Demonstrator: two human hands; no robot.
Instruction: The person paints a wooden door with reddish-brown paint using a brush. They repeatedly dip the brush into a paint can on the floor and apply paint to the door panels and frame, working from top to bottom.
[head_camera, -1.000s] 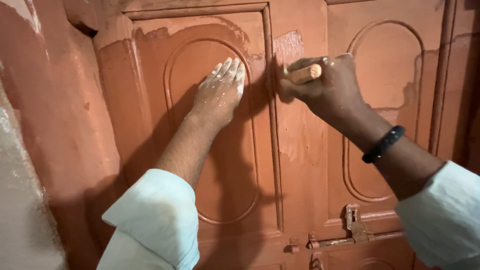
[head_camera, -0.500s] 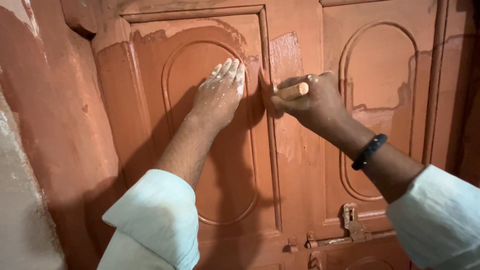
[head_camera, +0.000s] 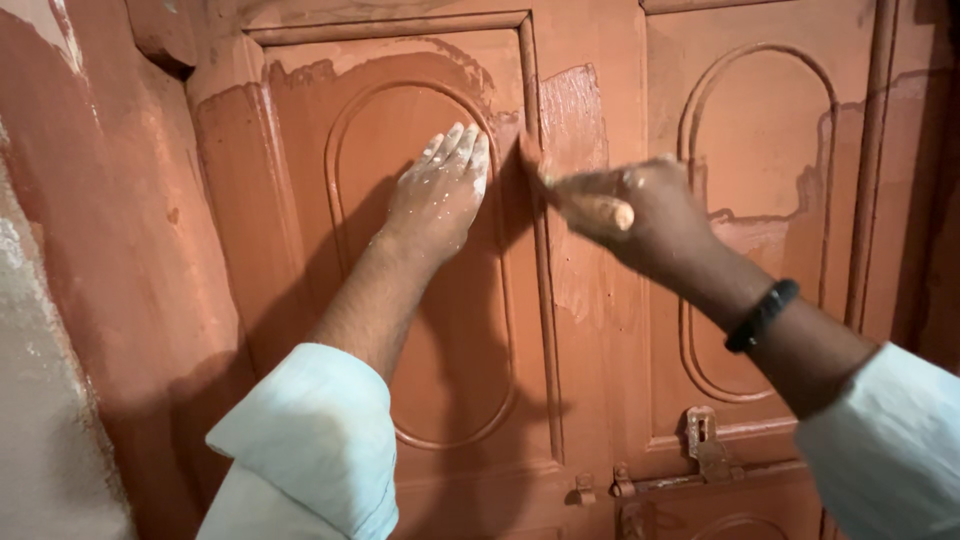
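Painting step in hand: reddish-brown coat going onto a wooden double door (head_camera: 440, 420), work sitting at the centre stile between the two arched panels. Right hand (head_camera: 640, 215) is clamped around a paintbrush (head_camera: 575, 200); pale wooden handle end pokes out of the fist, bristles blurred, at or just off the stile by the left panel's edge, contact not clear. Left hand (head_camera: 440, 195) lies flat and open on the left arched panel (head_camera: 420, 260), fingers together, speckled with white, bracing; holds nothing. Hands near each other, not touching. Black wristband (head_camera: 762, 315) on right wrist, white sleeves rolled up. Fresh streaky patch (head_camera: 572, 120) on stile above the brush; right panel (head_camera: 765, 210) shows an uneven paint edge. Metal latch (head_camera: 705, 445) low down. Next move likely calls for steady strokes along the stile, keeping the bracing palm off wet paint.
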